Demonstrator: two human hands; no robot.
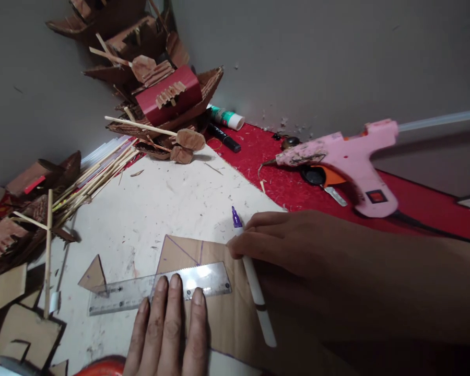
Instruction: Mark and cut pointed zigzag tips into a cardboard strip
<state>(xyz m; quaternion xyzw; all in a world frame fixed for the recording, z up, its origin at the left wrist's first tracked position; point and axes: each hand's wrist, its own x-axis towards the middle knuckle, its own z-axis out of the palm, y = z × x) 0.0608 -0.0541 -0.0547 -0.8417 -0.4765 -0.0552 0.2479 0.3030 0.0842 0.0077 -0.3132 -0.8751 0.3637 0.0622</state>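
Pressing the clear ruler [160, 293] flat onto the cardboard piece [221, 313] with left hand [168, 329], fingers extended; gripping a purple marker [254, 284] in right hand [290, 240], at the cardboard's edge. Beyond, on red mat [293, 183]: pink glue gun [348, 156]. Behind: cardboard boats [160, 99], skewers [97, 175], white sheet [172, 193], grey wall [337, 52].

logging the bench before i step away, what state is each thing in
left hand, fingers flat, pressing the ruler
ruler, flat across the cardboard
cardboard, flat, purple lines drawn on it
right hand, gripping the marker
marker, held slanted, purple end away from the person
glue gun, propped on the red mat, stick loaded
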